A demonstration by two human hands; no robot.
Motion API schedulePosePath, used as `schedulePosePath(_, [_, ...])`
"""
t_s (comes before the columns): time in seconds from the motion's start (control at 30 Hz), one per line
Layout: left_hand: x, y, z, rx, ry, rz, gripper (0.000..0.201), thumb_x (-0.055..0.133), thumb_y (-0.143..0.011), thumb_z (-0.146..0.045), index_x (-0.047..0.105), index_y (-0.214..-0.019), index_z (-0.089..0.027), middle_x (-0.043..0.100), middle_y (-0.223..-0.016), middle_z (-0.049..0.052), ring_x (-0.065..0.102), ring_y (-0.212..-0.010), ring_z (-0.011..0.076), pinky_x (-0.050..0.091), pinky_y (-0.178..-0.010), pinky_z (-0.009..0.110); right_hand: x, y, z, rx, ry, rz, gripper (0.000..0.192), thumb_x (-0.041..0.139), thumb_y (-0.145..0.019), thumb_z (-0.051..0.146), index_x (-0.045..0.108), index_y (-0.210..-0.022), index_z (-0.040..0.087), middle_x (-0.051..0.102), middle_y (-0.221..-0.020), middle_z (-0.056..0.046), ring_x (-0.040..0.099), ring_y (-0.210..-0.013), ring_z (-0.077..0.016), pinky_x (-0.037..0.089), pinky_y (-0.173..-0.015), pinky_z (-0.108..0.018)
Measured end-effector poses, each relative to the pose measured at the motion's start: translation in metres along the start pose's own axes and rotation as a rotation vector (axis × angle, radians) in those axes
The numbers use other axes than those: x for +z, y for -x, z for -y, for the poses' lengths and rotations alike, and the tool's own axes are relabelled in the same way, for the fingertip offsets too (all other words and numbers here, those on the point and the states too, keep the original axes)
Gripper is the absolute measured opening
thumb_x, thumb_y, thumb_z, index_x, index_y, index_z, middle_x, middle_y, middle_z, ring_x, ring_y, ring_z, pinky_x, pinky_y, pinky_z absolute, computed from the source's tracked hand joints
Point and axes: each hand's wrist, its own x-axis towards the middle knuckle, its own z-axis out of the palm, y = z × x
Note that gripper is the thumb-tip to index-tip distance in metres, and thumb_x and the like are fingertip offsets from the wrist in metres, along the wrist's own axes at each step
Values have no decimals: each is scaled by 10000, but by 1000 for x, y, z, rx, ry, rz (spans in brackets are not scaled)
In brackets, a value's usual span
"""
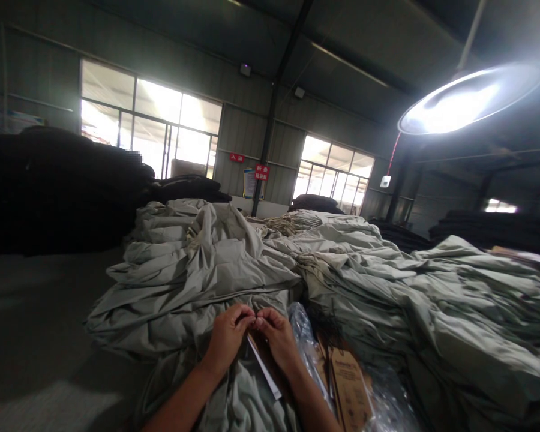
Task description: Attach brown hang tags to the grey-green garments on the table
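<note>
My left hand and my right hand meet at the fingertips above grey fabric. Both are closed in a pinch, thumb against forefinger, and whatever sits between the tips is too small to make out. Just below them, between the wrists, lies a narrow card with a white edge, its top end near my fingers. Beside my right forearm is a stack of brown printed hang tags with dark strings, lying in clear plastic wrap.
Heaped grey fabric spreads in front of me, with more pale grey-green fabric to the right. Dark piles rise at the left. A bright lamp hangs at the upper right, with a pull switch on a red cord.
</note>
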Motion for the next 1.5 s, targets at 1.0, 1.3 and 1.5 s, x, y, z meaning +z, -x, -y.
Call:
schedulePosePath(1.0, [-29, -7, -20, 103, -159, 211, 296, 403, -671, -290, 238, -439, -210, 292, -458, -51, 344, -508, 120, 288, -592, 264, 1, 7, 7, -101, 151, 124, 198, 630, -717, 393, 557, -721, 208, 497, -591, 42, 455, -564, -124, 361, -550, -232])
schedulePosePath(1.3, [-44, -7, -29, 83, 15, 46, 311, 420, -692, -351, 244, -472, -220, 279, -503, -43, 318, -545, 126, 274, -565, 255, -18, -8, 17, 126, 229, -24, 208, 716, -598, 308, 613, -720, 175, 617, -620, 20, 548, -568, -131, 401, -536, -244])
schedulePosePath(1.5, [-45, -8, -30, 179, -20, 51, 347, 446, -717, -338, 291, -436, -208, 319, -481, -45, 359, -533, 119, 316, -592, 255, 5, -12, 38, 420, 86, 31, 330, 687, -490, 165, 579, -801, 180, 628, -543, 49, 568, -490, -140, 401, -489, -245])
